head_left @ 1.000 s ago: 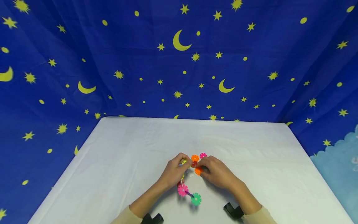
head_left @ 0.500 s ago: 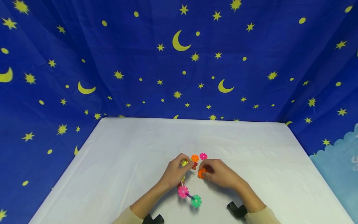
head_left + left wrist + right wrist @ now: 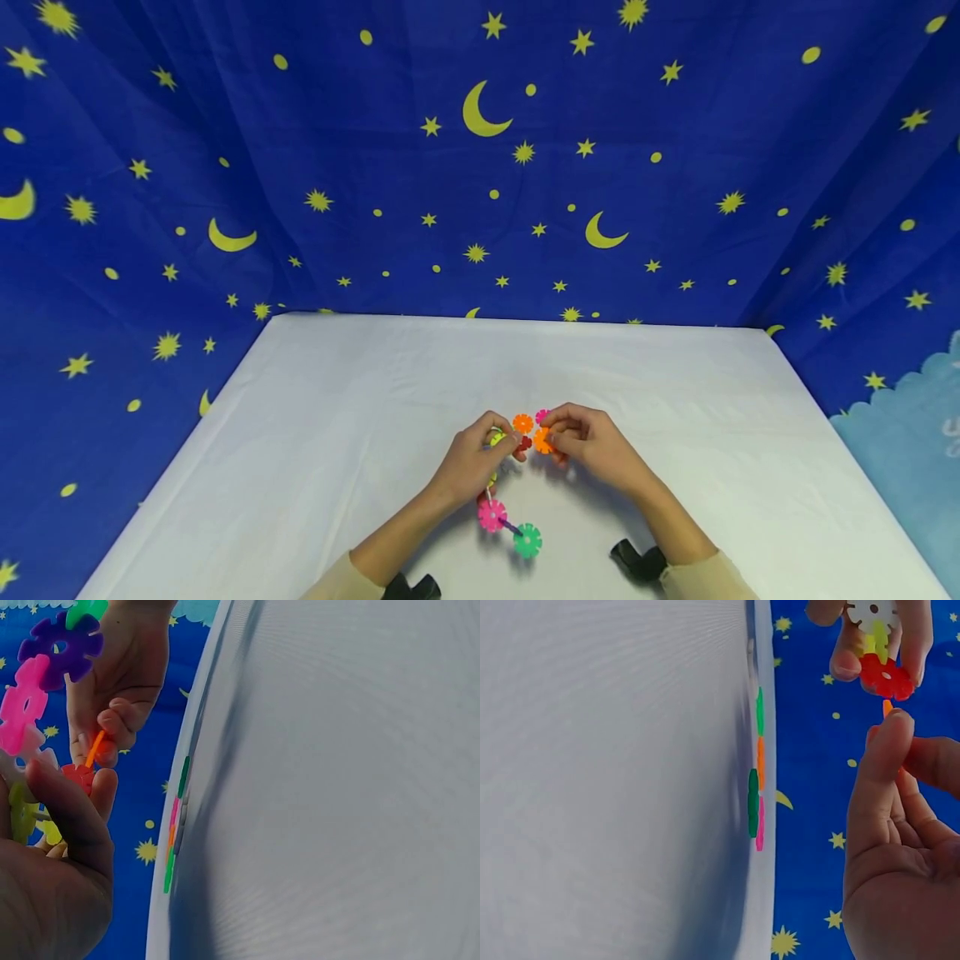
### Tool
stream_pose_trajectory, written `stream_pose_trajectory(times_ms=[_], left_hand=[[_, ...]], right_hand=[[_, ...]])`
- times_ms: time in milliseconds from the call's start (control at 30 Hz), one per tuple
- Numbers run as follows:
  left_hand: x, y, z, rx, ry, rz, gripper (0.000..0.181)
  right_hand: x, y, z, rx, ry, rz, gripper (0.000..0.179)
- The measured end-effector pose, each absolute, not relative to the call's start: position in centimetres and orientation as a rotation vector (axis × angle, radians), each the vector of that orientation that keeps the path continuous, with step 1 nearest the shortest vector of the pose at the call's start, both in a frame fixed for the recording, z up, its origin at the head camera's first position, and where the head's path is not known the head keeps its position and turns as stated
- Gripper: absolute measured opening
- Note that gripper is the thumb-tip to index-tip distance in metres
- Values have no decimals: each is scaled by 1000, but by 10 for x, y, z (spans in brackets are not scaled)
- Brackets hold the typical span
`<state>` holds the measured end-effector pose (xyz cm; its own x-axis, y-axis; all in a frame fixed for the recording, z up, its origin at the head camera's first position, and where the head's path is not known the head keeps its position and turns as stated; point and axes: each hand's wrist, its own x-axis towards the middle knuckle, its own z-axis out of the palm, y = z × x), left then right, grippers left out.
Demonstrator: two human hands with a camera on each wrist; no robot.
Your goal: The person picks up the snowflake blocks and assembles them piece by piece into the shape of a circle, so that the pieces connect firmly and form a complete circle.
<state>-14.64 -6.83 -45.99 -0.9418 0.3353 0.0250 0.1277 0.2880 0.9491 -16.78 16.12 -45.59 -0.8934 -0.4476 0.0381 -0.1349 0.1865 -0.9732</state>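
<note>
Orange disc [image 3: 542, 441] pinched in right hand [image 3: 592, 446] fingertips, edge-on toward the red disc [image 3: 522, 442]; likely so the edge slots can mesh. Left hand [image 3: 472, 462] grips the chain [image 3: 497, 500] at its red end, fingers curled round it. Chain's long axis runs from the hands toward the person, ending in pink disc [image 3: 491, 514] and green disc [image 3: 527, 540] low over the white table [image 3: 337, 433]. Loose discs [image 3: 522, 422] lie just beyond.

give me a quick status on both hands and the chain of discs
Left hand pinches the disc chain at its red disc. Right hand pinches a loose orange disc, edge-on near the red one. Nothing between them.
</note>
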Motion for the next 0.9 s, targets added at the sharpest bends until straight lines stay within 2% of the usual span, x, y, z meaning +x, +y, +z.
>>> stream_pose_trajectory(times_ms=[567, 900], left_hand=[[-145, -67, -461, 456, 2336, 1703, 24], [-141, -61, -458, 474, 2289, 1692, 12]], right_hand=[[-166, 156, -459, -474, 2089, -1848, 20], [-159, 145, -454, -398, 2061, -1952, 21]])
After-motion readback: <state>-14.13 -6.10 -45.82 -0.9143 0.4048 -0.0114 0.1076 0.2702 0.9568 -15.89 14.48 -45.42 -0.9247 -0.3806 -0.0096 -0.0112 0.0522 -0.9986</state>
